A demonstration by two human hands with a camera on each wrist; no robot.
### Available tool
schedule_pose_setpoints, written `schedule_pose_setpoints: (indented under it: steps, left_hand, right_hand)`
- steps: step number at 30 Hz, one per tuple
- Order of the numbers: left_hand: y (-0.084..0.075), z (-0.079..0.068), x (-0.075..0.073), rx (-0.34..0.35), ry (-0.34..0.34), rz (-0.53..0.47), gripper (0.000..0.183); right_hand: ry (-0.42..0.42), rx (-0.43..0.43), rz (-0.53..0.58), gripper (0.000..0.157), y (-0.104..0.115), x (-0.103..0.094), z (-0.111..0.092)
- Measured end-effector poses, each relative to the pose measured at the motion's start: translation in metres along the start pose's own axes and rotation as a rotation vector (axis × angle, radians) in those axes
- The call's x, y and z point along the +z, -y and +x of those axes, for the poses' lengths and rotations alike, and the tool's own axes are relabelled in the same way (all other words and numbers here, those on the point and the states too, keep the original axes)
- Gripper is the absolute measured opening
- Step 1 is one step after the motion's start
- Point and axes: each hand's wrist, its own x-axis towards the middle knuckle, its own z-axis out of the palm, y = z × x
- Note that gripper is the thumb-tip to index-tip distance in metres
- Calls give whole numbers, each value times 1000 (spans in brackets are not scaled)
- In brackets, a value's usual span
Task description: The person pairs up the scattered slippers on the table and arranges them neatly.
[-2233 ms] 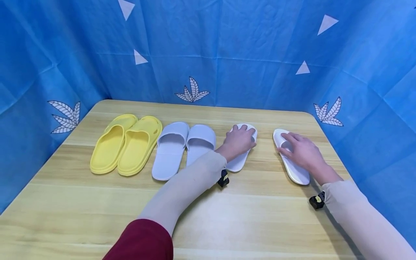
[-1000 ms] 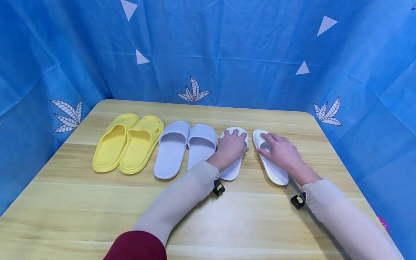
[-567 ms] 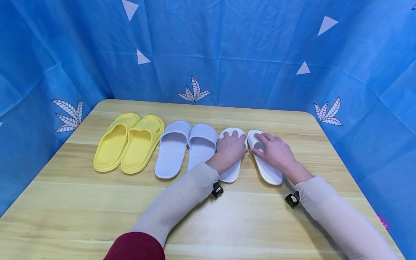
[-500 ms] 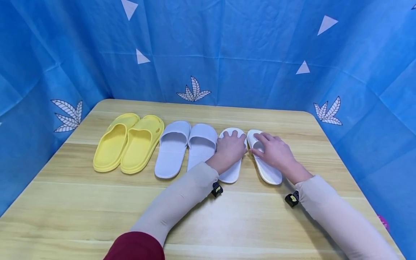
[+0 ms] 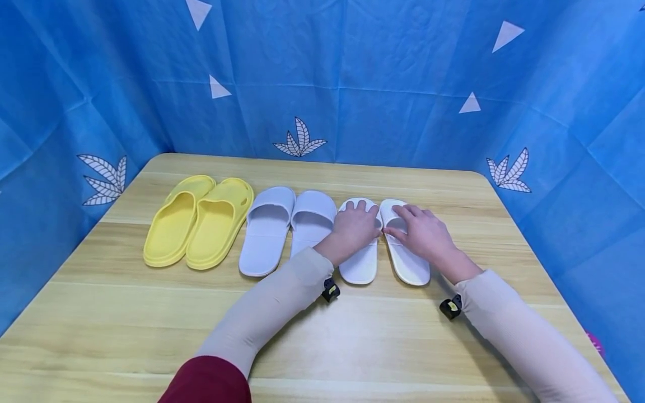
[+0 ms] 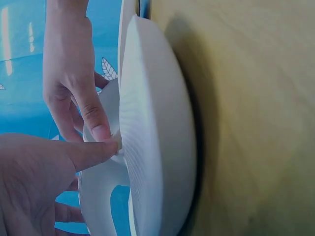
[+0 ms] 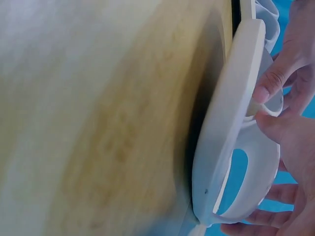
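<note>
In the head view two white slippers lie side by side on the wooden table, toes away from me and close together, heels slightly apart. My left hand (image 5: 353,226) grips the left white slipper (image 5: 360,267) across its strap, fingers over the top and thumb at the inner edge. Likewise my right hand (image 5: 427,234) grips the right white slipper (image 5: 409,264) over the strap. The thumbs meet between the slippers, as the left wrist view shows at the left thumb (image 6: 93,153). Parts of both straps are hidden under the hands.
Left of my hands stands a pale lilac slipper pair (image 5: 264,240), its right one partly covered by my left forearm. Yellow clogs (image 5: 168,229) sit farther left. The wooden table (image 5: 373,347) is bordered by a blue patterned cloth (image 5: 393,67) behind and at both sides.
The right hand has slid its white slipper left, up beside the other one. My left hand has shifted its slipper slightly left and towards me, and both slippers have turned straighter.
</note>
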Motion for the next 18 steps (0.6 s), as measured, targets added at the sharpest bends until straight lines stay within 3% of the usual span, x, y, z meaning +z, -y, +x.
schedule_pose_setpoints:
  steps: [9,18]
  left_hand:
    - [5,-3,0,33,-16,20,66]
    - [9,-3,2,35,-22,22,68]
  right_hand:
    - [-20,-22,18,61,2,1,-1]
    - [-15,-103,7,57,0,1,0]
